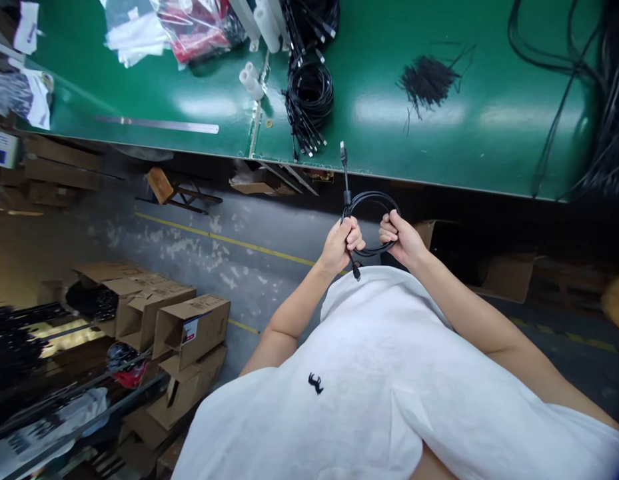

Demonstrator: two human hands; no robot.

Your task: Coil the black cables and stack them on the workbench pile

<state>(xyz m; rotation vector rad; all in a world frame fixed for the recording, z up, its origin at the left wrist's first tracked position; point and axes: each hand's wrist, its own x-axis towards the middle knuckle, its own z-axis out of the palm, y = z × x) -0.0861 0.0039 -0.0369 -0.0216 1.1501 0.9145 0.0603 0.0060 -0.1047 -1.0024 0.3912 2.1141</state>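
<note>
A black cable (pixel 373 196), wound into a round coil, is held between my two hands in front of my body, just off the table's near edge. My left hand (pixel 343 241) is closed around the coil's left side, where both cable ends come together. One end with a metal-tipped plug points up toward the table, and the other hangs below the fist. Fingers of my right hand (pixel 400 235) are wrapped round the coil's right side. On the green table (pixel 369 143) ahead lies a bundle of similar coiled cables (pixel 309 100), their plugs toward me.
A pile of short black ties (pixel 429 81) lies on the table, with loose long cables (pixel 609 127) at its right end. Left are a steel ruler (pixel 174 125), white rolls (pixel 251 81) and plastic bags (pixel 194 33). Cardboard boxes (pixel 199 327) and a wooden stool (pixel 160 185) stand on the floor.
</note>
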